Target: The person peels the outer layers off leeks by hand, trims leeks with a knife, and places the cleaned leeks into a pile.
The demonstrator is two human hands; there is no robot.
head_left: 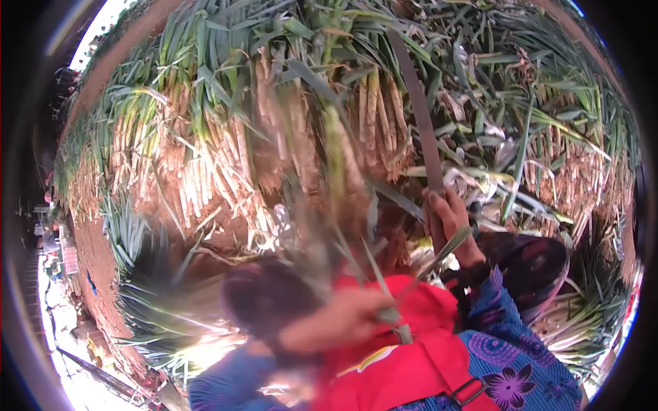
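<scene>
R hand (447, 216): fingers curled closed round the lower end of a long blade (419, 109), which points up & away from the body, tip end lost among green leaves near the far edge of the pile. Prob. gripped low & pointed outward b/c that keeps its length clear of the legs. A loose green leaf (449, 250) crosses just by the R wrist.

L hand (343, 318): over the red apron (384, 370), badly blurred. Fingers look part-bent, w/ a green scrap (388, 315) at the fingertips; can't tell if it's pinched or just behind them, nor how far open the hand is.

Just beyond, btwn the hands & the pile: blurred stalks (336, 154), leek-like, green & pale; what supports them, can't tell.

Knees, L (264, 294) & R (528, 264), are bent & apart, prob. leaving working room in front of the lap.

Further out: leek bunches (199, 151) lie side by side on bare soil (96, 274), pale root ends mostly toward the person, green tops toward the far edge; lined up same way prob. so the ends are easy to reach. Looser leaves (473, 96) tangle R of the blade. More stalks lie by both knees, near the soil's L & R edges.
</scene>
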